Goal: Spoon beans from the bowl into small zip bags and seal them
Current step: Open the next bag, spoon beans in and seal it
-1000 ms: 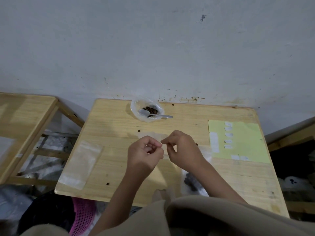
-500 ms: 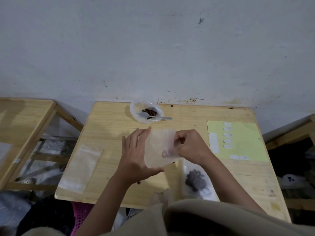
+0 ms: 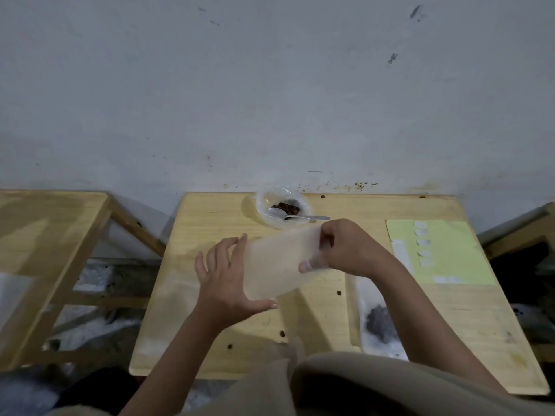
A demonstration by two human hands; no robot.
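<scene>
Wooden table (image 3: 210,223) against a grey wall, bowl (image 3: 282,210) of beans at its far edge. An empty zip bag (image 3: 276,265), bunched between fingertips a second earlier, was now spread flat above the table, ready for opening. Right hand (image 3: 345,250) pinched its right edge; left hand (image 3: 228,277), fingers straight and spread, supported the other end.

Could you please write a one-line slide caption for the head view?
Both hands, left and right, hold an empty zip bag above the table.
</scene>
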